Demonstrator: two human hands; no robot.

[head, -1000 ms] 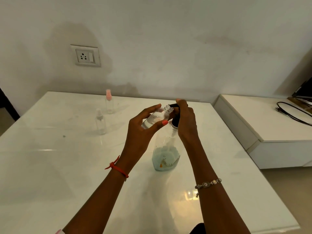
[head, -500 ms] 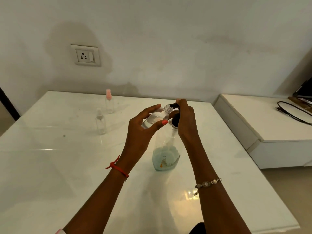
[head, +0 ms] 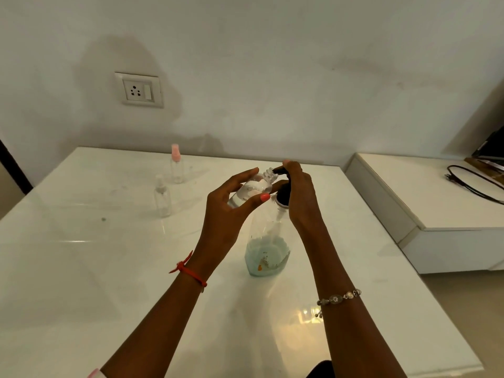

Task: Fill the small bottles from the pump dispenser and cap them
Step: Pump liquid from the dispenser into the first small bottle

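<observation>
The dispenser stands upright on the surface, with a shallow layer of pale blue liquid in its base. Over its black pump head the right hand is curled, forefinger lying along the top of the spout. The left hand grips a clear bottle between thumb and fingers. The bottle is tilted, and its open threaded neck is held right at the spout tip. It has no cap on and seems to hold some clear liquid, though how full it is cannot be told.

I judge the step in hand to be filling this bottle. The next move calls for even presses on the pump with the neck held under the spout. The neck is narrow, so a small drift could send liquid over the fingers. After that it needs a cap, and no loose cap shows nearby.

Farther back on the left, well apart from the hands, stand a clear-topped bottle and behind it a pink-topped bottle. Both have spray tops on, and their contents are too faint to judge.
</observation>
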